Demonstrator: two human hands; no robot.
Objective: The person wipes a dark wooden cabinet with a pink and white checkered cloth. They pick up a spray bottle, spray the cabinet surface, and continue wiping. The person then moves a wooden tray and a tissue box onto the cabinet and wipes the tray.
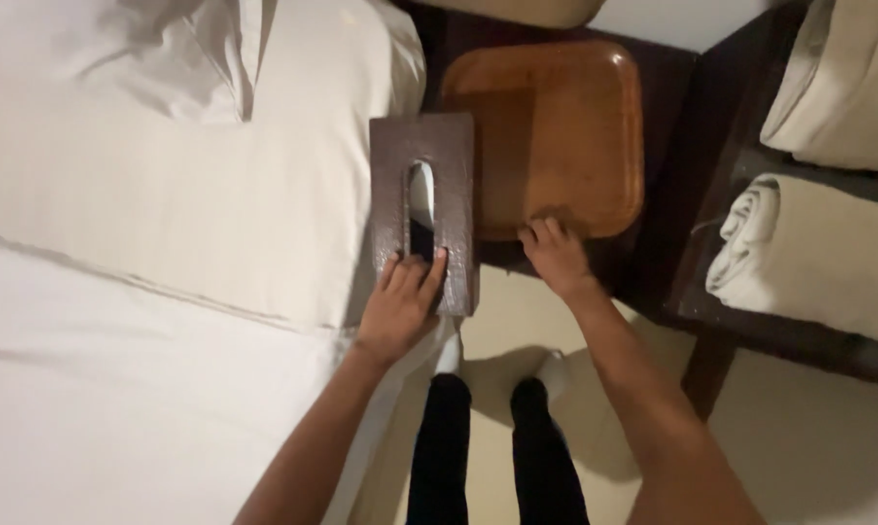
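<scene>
As left hand (pixel 400 301) grips tissue box (pixel 424 209), right hand (pixel 556 255) on tray (pixel 556 131)

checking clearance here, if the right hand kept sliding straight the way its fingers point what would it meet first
The right hand already has fingertips on the near rim of the wooden tray. Straight on, it would meet the tray's rim and flat bottom first. Depth past the tray's far edge is unclear.

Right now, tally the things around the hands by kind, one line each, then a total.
Dark brown tissue box covers: 1, left hand gripping its near end
Wooden trays: 1, right hand at its near edge
Rolled white towels: 1
White pillows: 1
Total: 4
</scene>
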